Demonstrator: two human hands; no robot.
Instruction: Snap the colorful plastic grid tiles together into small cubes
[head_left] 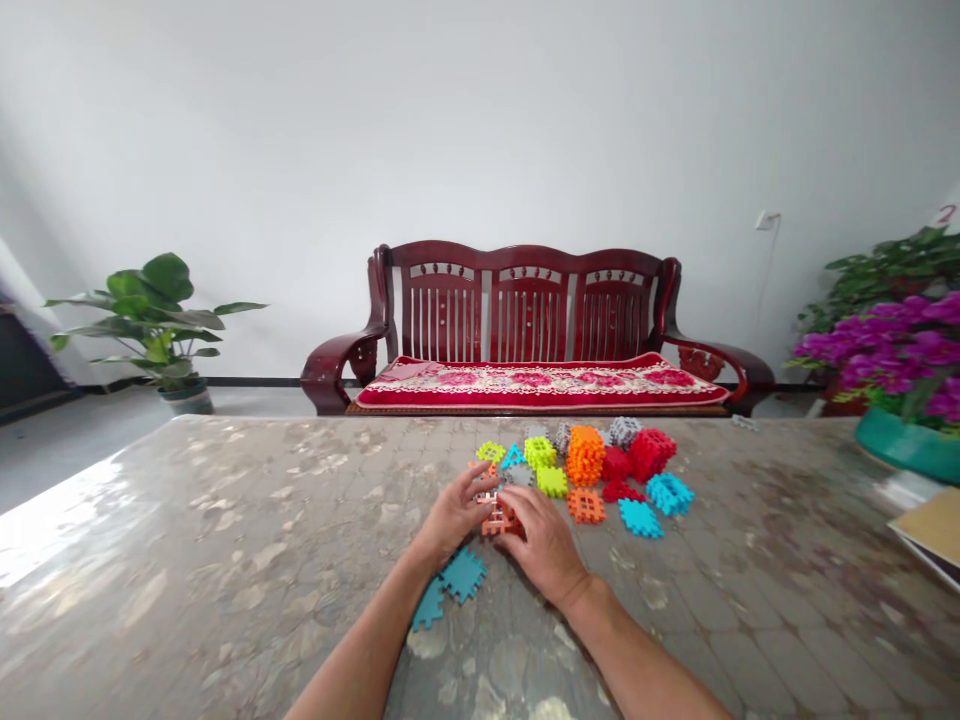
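Observation:
My left hand (pixel 454 516) and my right hand (pixel 546 548) meet over a small orange-and-red cluster of waffle-style building tiles (pixel 497 516), fingers pinched on it from both sides just above the tabletop. Beyond them lies a pile of loose tiles and built cubes: an orange cube (pixel 586 455), a red cube (pixel 649 453), lime tiles (pixel 545 467), grey cubes (pixel 624 431), a flat orange tile (pixel 586 506) and blue tiles (pixel 655 506). Two joined blue tiles (pixel 452 585) lie flat under my left wrist.
The marbled table (pixel 187 560) stretches wide to both sides. A teal pot of purple flowers (pixel 904 385) and a book's corner (pixel 934 530) sit at the right edge. Behind stand a dark wooden bench (pixel 525 330) with a red cushion and a leafy plant (pixel 161 320).

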